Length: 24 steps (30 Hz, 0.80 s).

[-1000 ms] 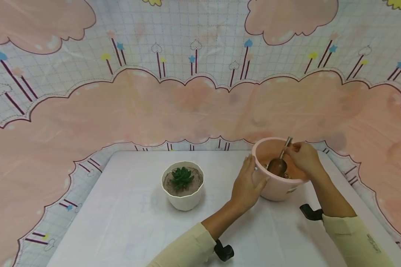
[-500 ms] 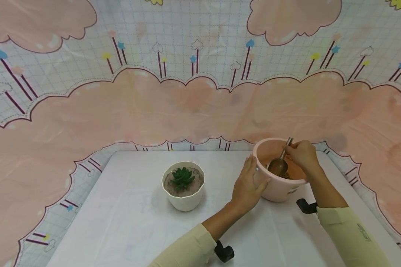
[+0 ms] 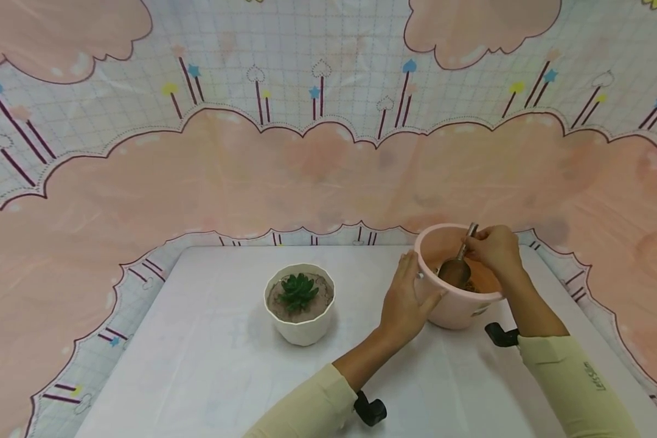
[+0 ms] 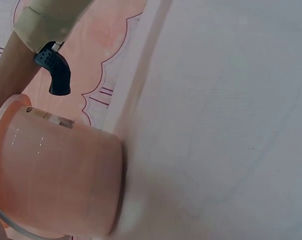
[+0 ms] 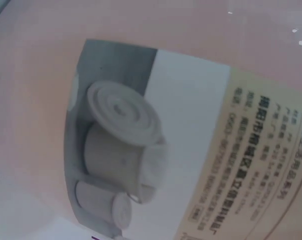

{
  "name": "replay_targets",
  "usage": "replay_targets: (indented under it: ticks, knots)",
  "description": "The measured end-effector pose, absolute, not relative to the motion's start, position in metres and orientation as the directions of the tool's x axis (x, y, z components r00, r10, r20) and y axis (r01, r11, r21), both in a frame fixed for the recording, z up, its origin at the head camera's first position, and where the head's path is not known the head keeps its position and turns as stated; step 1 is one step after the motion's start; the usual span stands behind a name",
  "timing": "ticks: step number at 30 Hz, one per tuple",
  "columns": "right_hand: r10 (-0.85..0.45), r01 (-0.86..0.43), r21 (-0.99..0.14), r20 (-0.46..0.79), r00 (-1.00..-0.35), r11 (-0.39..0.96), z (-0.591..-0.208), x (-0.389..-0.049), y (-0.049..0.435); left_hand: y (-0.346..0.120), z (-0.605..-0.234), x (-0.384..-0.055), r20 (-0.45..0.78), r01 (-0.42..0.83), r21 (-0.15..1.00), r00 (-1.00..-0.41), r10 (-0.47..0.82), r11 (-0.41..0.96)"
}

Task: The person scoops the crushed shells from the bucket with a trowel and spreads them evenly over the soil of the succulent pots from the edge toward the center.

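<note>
Right hand pinches scoop tilted inside bucket; left hand uncurled against bucket's side; potted plant on desk

Your white table, with a pot and a bucket on it.
In front of you the table's pale top spreads broad and flat, with faint creases and soft shadows, and looks narrower toward its straight far edge. You see the pot, white with an angular rim, standing upright near the middle. The pink bucket is on its right, apart from it, close to the far right corner; you cannot tell whether its whole base sits flat.
</note>
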State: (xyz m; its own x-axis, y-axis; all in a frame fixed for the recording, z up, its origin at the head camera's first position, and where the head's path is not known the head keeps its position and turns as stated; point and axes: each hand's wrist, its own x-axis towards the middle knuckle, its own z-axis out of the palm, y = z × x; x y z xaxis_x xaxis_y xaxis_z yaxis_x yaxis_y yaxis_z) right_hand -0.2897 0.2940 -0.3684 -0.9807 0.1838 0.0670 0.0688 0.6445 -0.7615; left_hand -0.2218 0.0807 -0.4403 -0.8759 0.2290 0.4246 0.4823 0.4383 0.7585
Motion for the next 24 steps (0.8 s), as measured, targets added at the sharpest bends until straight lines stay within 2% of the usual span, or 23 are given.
replay_targets:
  ticks: [13, 24]
  knots:
    - [0.071, 0.008, -0.776, 0.048, -0.996, 0.631, -0.358, -0.285, 0.294, 0.078, -0.441, -0.234, 0.45, 0.514, 0.8, -0.855, 0.256, 0.31]
    - [0.136, -0.017, -0.654, 0.183, -0.974, 0.756, -0.348, -0.278, 0.303, 0.085, -0.443, -0.231, 0.359, 0.43, 0.833, -0.899, 0.251, 0.348]
